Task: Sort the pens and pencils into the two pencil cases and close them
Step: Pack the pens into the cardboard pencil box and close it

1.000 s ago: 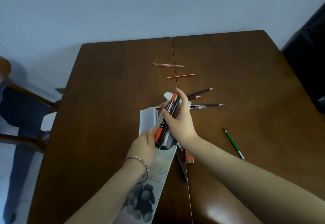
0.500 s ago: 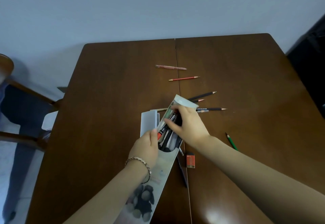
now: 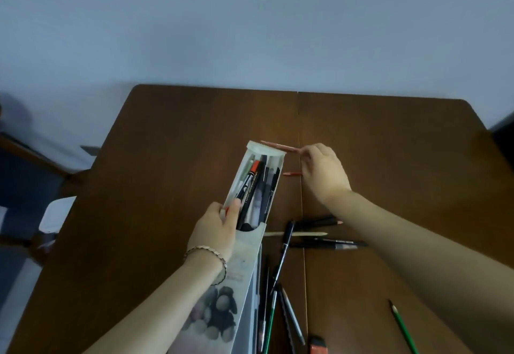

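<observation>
My left hand grips the side of a long translucent white pencil case, tilted up off the brown table. Its open mouth shows several pens, among them a black and red marker. My right hand is stretched to the far middle of the table, fingers pinched on one end of a pink pen. A red pencil lies just under that hand. Loose dark pencils and a wooden stick lie right of the case. A second case is partly hidden beneath the first.
More pens and pencils lie in a heap at the near middle. A green pencil rests at the near right, and an orange eraser at the bottom edge. A chair stands left of the table.
My right hand left the case's mouth and reached to the far middle of the table, closing on the pink pen. The view tilted upward. My left hand still holds the case.
</observation>
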`<state>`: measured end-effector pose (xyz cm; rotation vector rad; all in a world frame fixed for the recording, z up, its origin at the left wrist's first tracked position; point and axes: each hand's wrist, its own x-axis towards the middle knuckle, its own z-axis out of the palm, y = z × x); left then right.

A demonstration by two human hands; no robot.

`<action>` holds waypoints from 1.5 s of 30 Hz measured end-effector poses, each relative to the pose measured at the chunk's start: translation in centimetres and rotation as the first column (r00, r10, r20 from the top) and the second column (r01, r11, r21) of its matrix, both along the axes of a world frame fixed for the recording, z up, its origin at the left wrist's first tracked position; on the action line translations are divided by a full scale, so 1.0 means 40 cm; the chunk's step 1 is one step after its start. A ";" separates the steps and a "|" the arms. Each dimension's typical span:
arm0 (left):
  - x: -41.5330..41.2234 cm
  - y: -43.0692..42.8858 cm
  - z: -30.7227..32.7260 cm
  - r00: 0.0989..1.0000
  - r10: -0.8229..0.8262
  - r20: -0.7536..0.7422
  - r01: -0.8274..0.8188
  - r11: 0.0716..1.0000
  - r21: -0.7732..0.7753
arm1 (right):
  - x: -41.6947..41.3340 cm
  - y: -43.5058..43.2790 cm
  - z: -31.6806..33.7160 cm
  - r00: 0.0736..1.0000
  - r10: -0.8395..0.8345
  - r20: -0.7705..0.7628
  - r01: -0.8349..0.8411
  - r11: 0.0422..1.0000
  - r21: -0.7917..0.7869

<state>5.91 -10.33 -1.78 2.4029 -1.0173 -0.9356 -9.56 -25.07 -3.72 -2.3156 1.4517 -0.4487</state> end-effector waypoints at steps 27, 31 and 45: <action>-0.087 0.152 0.044 0.999 -0.033 -0.026 0.031 0.996 -0.082 | -0.029 0.288 0.126 0.760 -0.383 0.525 -0.162 0.670 0.725; -0.125 0.220 0.069 0.999 -0.039 -0.018 0.037 0.997 -0.069 | -0.064 0.354 0.149 0.872 -0.259 0.414 -0.140 0.680 0.720; -0.118 0.366 0.091 0.999 -0.016 0.037 0.020 0.995 -0.094 | -0.067 0.481 0.166 0.956 0.137 0.261 -0.215 0.930 0.298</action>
